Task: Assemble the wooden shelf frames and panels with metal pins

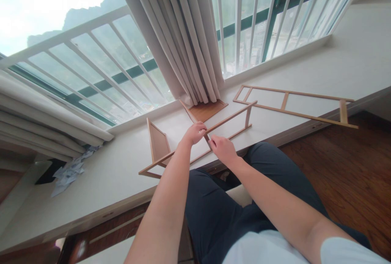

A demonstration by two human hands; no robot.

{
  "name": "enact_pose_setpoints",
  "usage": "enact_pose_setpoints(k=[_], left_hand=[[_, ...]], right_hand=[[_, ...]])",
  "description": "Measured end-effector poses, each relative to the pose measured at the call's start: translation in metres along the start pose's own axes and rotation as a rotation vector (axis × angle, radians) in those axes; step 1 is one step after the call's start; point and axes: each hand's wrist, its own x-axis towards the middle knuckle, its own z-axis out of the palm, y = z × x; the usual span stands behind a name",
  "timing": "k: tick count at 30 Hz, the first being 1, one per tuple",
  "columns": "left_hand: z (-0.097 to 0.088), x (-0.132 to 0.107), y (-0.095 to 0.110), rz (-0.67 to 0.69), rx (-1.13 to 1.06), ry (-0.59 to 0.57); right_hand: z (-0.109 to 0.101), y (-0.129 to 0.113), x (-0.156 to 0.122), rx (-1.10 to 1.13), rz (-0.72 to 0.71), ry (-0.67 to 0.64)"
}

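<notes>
A light-brown wooden frame [229, 118] stands on the white sill, with one panel [159, 141] upright at its left and another panel [206, 111] behind it, partly under the curtain. My left hand [195, 132] is closed on the frame's upper rail near a cross-piece. Close beside it, my right hand [223, 148] pinches a slim silvery piece [209, 137] against that joint. The piece is too small to name surely, and my fingers hide part of it. Farther right lies a ladder-like wooden frame [284, 101], apart from both hands.
The white window sill [122, 162] runs across in front of my legs. A grey curtain [183, 31] hangs down behind the frame, before a barred window [91, 56]. Crumpled papers [69, 174] lie at the far left. Dark wooden floor [342, 154] shows at the right.
</notes>
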Motion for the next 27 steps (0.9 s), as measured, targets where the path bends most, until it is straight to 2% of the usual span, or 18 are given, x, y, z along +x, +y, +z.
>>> enact_pose_setpoints(k=[7,13,19,27], left_hand=[[-0.001,0.000,0.001,0.002,-0.005,0.005],[0.000,0.000,0.000,-0.004,0.000,0.002],[-0.001,0.000,0.001,0.000,-0.001,0.001],[-0.001,0.000,0.000,0.002,0.015,-0.007]], right_hand=[[-0.001,0.004,-0.002,-0.002,0.042,0.013],[0.011,0.017,-0.003,0.009,0.043,0.079],[0.020,0.020,-0.004,-0.027,0.047,0.139],[0.024,0.026,-0.001,-0.034,-0.104,0.311]])
